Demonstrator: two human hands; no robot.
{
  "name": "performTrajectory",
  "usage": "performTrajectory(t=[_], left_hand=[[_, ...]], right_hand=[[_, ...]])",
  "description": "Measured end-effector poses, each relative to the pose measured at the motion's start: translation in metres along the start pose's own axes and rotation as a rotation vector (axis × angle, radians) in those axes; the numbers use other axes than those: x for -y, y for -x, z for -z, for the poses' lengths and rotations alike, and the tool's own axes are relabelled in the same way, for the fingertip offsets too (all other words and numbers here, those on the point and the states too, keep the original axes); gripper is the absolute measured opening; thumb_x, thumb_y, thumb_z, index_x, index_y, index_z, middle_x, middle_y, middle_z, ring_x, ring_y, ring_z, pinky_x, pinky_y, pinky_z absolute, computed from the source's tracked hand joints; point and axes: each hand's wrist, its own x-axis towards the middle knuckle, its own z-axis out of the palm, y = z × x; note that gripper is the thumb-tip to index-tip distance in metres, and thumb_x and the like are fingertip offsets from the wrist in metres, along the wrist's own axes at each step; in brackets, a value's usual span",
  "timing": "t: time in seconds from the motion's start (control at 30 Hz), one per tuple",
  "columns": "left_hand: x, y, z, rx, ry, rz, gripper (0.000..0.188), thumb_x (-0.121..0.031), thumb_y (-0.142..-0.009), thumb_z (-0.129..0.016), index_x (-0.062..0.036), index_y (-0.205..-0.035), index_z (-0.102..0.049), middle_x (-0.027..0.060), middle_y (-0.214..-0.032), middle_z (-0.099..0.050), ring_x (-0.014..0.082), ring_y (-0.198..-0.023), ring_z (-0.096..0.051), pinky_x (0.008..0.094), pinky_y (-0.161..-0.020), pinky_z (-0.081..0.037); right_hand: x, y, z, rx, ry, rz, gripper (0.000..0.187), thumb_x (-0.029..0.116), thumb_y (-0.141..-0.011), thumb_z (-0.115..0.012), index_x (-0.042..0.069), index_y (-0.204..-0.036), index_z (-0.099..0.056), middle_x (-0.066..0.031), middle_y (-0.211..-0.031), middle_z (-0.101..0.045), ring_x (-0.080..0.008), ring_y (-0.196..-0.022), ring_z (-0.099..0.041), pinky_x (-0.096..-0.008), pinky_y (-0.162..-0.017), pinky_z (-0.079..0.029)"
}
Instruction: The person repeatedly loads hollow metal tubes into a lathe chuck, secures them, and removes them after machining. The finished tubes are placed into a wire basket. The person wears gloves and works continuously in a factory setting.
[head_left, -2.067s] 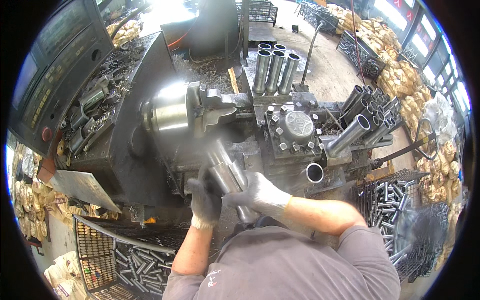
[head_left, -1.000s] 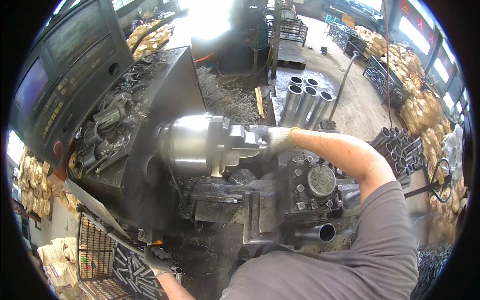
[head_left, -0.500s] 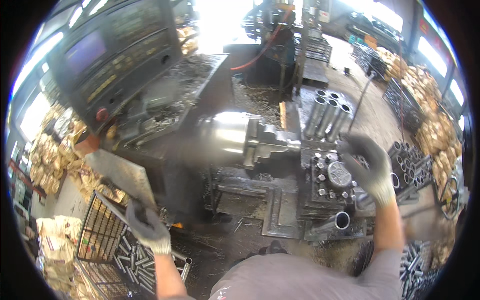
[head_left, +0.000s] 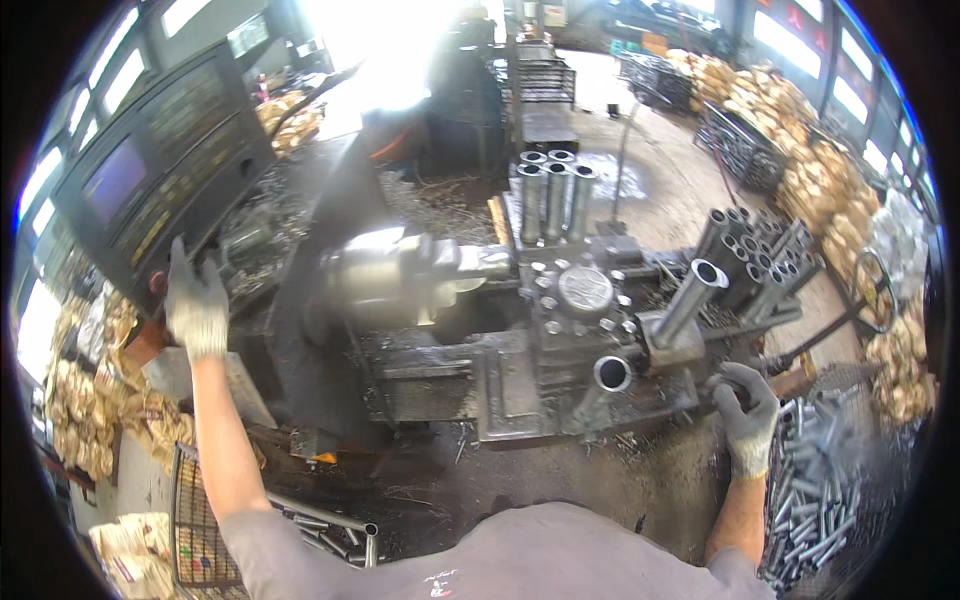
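Observation:
My left hand (head_left: 197, 305), in a grey and white work glove, reaches up with fingers stretched out beside the dark control panel (head_left: 150, 185) of a lathe, close to its red button (head_left: 157, 283). No object shows in it. Low on the right, my gloved right hand (head_left: 748, 412) has bent fingers, with a gap between thumb and forefinger and nothing visible in it. It is by the right end of the machine bed. Between the hands, the lathe chuck (head_left: 385, 275) looks smeared, and the square tool post (head_left: 584, 290) stands right of it.
Several metal tubes (head_left: 555, 200) stand upright behind the tool post. Single tubes lean in front (head_left: 612, 376) and to its right (head_left: 690, 300), near a tube bundle (head_left: 755, 250). Short pieces (head_left: 815, 490) lie at lower right. A wire basket (head_left: 205, 530) is at lower left.
My left hand has risen from above the basket to the control panel. My right hand has come down from beside the tool post toward the bed's right end. The whole view has shifted.

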Motion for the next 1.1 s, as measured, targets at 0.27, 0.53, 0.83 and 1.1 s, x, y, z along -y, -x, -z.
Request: performTrajectory(t=[0.27, 0.53, 0.83, 1.1], left_hand=[[-0.145, 0.399, 0.134, 0.959, 0.747, 0.286, 0.026, -0.019, -0.095, -0.074, -0.0051, -0.117, -0.077, 0.0226, -0.111, -0.078, 0.0391, -0.103, -0.078, 0.0428, -0.091, -0.062], [-0.147, 0.536, 0.223, 1.510, 0.415, 0.582, 0.046, -0.042, -0.099, -0.065, -0.0164, -0.137, -0.071, 0.0216, -0.127, -0.075, 0.0410, -0.121, -0.072, 0.0479, -0.103, -0.057], [-0.095, 0.681, 0.392, 1.170, 0.214, 1.005, 0.042, -0.039, -0.098, -0.061, -0.0173, -0.132, -0.073, 0.0215, -0.125, -0.076, 0.0432, -0.117, -0.072, 0.0513, -0.101, -0.057], [-0.102, 0.868, 0.613, 0.520, -0.002, 1.981, 0.049, -0.046, -0.096, -0.064, -0.0157, -0.132, -0.076, 0.0192, -0.132, -0.075, 0.0370, -0.129, -0.069, 0.0451, -0.110, -0.053]], right_hand=[[-0.085, -0.066, 0.027, -0.054, 0.171, 0.058, 0.056, 0.005, -0.090, -0.078, -0.002, -0.144, -0.062, -0.0113, -0.121, -0.077, -0.0101, -0.094, -0.069, -0.0254, -0.085, -0.057], [-0.119, -0.202, -0.051, 0.209, 0.483, 0.276, 0.051, 0.032, -0.081, -0.091, -0.001, -0.113, -0.069, -0.0199, -0.090, -0.079, -0.0308, -0.084, -0.079, -0.0430, -0.078, -0.060], [0.057, 0.036, -0.147, 0.375, -0.119, 1.037, 0.047, 0.005, -0.090, -0.081, 0.001, -0.135, -0.071, -0.0136, -0.134, -0.072, -0.0267, -0.123, -0.069, -0.0405, -0.109, -0.052], [0.079, 0.444, -0.192, 1.935, -0.456, 0.689, 0.036, 0.010, -0.080, -0.086, 0.004, -0.114, -0.074, -0.0074, -0.105, -0.080, -0.0159, -0.094, -0.076, -0.0337, -0.088, -0.062]])
